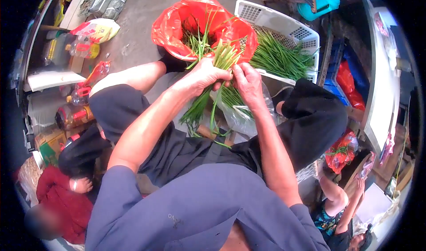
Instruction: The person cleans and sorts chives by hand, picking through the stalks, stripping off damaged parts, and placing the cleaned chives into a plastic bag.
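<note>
Left hand (205,75): fingers wrapped round a bunch of green stalks (227,55), thumb laid across it. Right hand (248,81): thumb and fingertips drawn together at the near right edge of the same bunch; cannot tell whether a stalk is pinched between them.

The bunch is tilted, pale ends up and away from the body, just in front of the red plastic bag (173,20). Long green leaves (197,111) hang below the left hand, between the knees.

Under the right wrist, a clear plastic bag (248,123) with more green stalks in and about it. Both forearms bare; dark trousers (310,117) spread wide at the knees.

Beyond the hands: the red bag gapes open, green scraps (195,44) inside. To its right, a white plastic basket (277,12) holding a loose heap of long green stalks (286,55). Past the basket, a teal jug (320,3).

Outer edges: bottles along the left side, among them one with a red label (82,117). Lower left, a seated person in a dark red top (57,200). Lower right, another person, arms raised.
</note>
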